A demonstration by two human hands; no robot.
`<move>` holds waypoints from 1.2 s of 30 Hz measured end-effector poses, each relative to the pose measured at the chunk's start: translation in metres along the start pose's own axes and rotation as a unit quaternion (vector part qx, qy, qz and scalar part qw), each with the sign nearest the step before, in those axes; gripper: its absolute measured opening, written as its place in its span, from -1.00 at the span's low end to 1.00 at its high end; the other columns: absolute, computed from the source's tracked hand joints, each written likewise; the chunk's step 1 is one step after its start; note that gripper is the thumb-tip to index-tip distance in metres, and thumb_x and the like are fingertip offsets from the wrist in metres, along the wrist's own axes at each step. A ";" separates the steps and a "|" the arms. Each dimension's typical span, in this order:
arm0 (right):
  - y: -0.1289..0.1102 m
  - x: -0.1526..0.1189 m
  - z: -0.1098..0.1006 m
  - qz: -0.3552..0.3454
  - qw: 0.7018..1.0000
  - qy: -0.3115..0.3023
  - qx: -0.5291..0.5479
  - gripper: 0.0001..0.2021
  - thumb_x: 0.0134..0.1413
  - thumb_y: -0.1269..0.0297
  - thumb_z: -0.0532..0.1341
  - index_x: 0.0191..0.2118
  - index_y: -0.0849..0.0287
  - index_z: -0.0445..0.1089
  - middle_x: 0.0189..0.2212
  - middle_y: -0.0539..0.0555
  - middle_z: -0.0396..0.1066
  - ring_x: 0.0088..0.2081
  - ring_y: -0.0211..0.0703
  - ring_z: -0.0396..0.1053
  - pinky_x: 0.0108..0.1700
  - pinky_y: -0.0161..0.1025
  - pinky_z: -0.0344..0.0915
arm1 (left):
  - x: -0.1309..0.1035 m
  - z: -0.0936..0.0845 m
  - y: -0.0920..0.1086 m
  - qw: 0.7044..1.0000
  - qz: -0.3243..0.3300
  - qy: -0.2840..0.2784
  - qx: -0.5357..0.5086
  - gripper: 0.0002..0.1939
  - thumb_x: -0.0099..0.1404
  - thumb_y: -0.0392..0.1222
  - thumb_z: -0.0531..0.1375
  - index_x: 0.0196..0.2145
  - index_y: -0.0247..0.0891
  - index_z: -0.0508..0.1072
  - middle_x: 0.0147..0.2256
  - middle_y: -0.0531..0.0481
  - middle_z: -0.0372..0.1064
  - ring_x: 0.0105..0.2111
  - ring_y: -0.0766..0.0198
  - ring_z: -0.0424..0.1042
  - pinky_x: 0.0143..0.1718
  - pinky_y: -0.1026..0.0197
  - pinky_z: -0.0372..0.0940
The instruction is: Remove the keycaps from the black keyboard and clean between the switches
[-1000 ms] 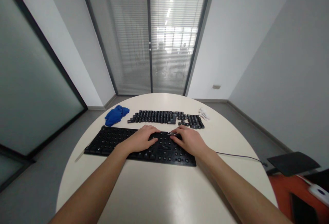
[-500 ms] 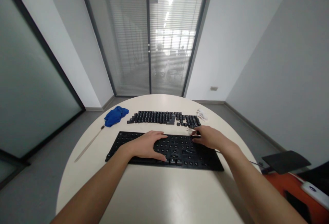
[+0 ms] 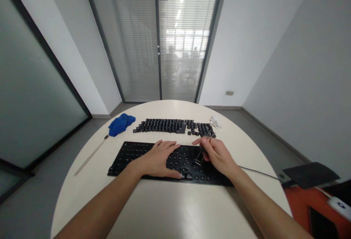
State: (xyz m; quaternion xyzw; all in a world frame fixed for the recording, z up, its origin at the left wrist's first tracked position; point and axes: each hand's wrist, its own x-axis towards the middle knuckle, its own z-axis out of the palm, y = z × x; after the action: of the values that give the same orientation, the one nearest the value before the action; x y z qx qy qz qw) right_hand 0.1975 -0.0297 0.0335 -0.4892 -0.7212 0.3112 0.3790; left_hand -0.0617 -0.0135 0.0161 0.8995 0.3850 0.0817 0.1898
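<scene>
A black keyboard (image 3: 128,155) with most of its keycaps off lies across the table in front of me. My left hand (image 3: 160,158) rests on its middle with the fingers spread, thumb near the front edge. Above the keyboard's right part, my right hand (image 3: 215,153) is closed around a keycap puller (image 3: 199,157). The puller's wire loops point down at a key in the right part; whether they grip it I cannot tell. Behind the keyboard, loose black keycaps (image 3: 161,125) are laid out in rows, some smaller groups on the right.
A blue cloth (image 3: 120,124) and a long thin brush (image 3: 91,155) lie to the left on the round table (image 3: 164,209). White crumpled material (image 3: 215,122) sits at the back right. A cable (image 3: 260,171) runs off rightward towards an orange surface (image 3: 301,204) holding a white device.
My right hand has come nearer and turned, so the puller's wire end now points down at the keyboard. My left hand stays on the keyboard. The view has shifted slightly.
</scene>
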 end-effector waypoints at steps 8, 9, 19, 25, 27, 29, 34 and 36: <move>0.004 0.003 0.015 0.003 0.991 -0.047 0.127 -0.51 0.34 -0.10 0.01 -0.15 0.23 0.49 -0.42 0.05 0.45 -0.41 -0.22 0.44 -0.26 -0.27 0.34 | -0.005 -0.014 -0.015 1.000 -0.017 -0.010 -0.018 -0.02 0.05 0.39 0.28 0.31 -0.13 0.19 0.32 -0.20 0.08 0.31 -0.15 0.06 0.31 -0.13 0.00; 0.004 0.003 0.017 -0.001 0.990 -0.049 0.130 -0.52 0.35 -0.08 0.01 -0.15 0.22 0.49 -0.39 0.06 0.46 -0.39 -0.22 0.44 -0.22 -0.25 0.34 | -0.006 -0.016 -0.017 1.000 -0.024 -0.007 -0.017 -0.07 0.08 0.34 0.29 0.30 -0.12 0.21 0.30 -0.18 0.12 0.29 -0.13 0.09 0.31 -0.12 0.02; 0.001 -0.002 0.020 -0.131 0.990 -0.049 -0.006 -0.64 0.35 0.05 0.09 0.06 0.05 0.51 -0.38 0.07 0.48 -0.35 -0.17 0.41 -0.23 -0.22 0.33 | -0.017 -0.035 -0.035 0.996 -0.087 0.011 0.011 -0.44 0.28 0.09 0.17 0.18 -0.16 0.38 0.20 -0.13 0.29 0.21 0.01 0.24 0.26 0.05 0.12; -0.004 -0.005 0.032 -0.205 0.965 -0.141 -0.080 -0.60 0.39 0.22 0.04 0.28 -0.05 0.26 0.15 0.09 0.41 0.15 -0.08 0.35 0.23 -0.02 0.23 | -0.022 -0.049 -0.046 0.943 -0.298 0.045 0.144 -0.55 0.31 0.09 0.08 0.00 -0.22 0.48 -0.01 -0.27 0.48 0.00 -0.18 0.42 -0.05 -0.09 0.32; -0.003 -0.004 0.037 -0.212 0.957 -0.167 -0.108 -0.60 0.39 0.24 0.04 0.27 -0.02 0.27 0.18 0.09 0.38 0.21 -0.09 0.29 0.29 0.00 0.16 | -0.025 -0.052 -0.048 0.923 -0.347 0.030 0.166 -0.52 0.32 0.14 0.04 -0.08 -0.25 0.51 -0.06 -0.32 0.49 -0.04 -0.22 0.44 -0.11 -0.10 0.33; -0.002 -0.004 0.040 -0.204 0.954 -0.178 -0.127 -0.61 0.39 0.26 0.05 0.25 0.01 0.30 0.20 0.10 0.36 0.24 -0.08 0.26 0.31 0.00 0.15 | -0.027 -0.053 -0.049 0.913 -0.370 0.021 0.172 -0.49 0.32 0.18 0.01 -0.13 -0.27 0.52 -0.05 -0.36 0.48 -0.03 -0.24 0.44 -0.10 -0.11 0.32; -0.001 -0.003 0.031 -0.171 0.958 -0.192 -0.124 -0.66 0.35 0.28 0.10 0.17 0.04 0.37 0.19 0.11 0.36 0.20 -0.10 0.31 0.26 -0.05 0.22 | -0.027 -0.051 -0.048 0.913 -0.375 0.025 0.157 -0.45 0.32 0.20 -0.01 -0.14 -0.31 0.53 0.00 -0.40 0.45 0.00 -0.28 0.41 -0.10 -0.13 0.32; 0.000 -0.002 0.018 -0.140 0.961 -0.203 -0.128 -0.67 0.31 0.29 0.14 0.15 0.04 0.39 0.13 0.10 0.41 0.15 -0.09 0.35 0.24 -0.05 0.24 | -0.025 -0.051 -0.046 0.922 -0.363 0.027 0.133 -0.45 0.31 0.21 -0.01 -0.13 -0.28 0.53 -0.03 -0.36 0.47 -0.03 -0.24 0.45 -0.11 -0.10 0.33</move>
State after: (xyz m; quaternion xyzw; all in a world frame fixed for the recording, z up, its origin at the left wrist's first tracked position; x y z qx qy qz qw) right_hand 0.1824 -0.0327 0.0232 -0.3543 -0.8779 0.2534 0.1987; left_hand -0.1240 0.0119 0.0443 0.7126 0.6973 -0.0203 0.0744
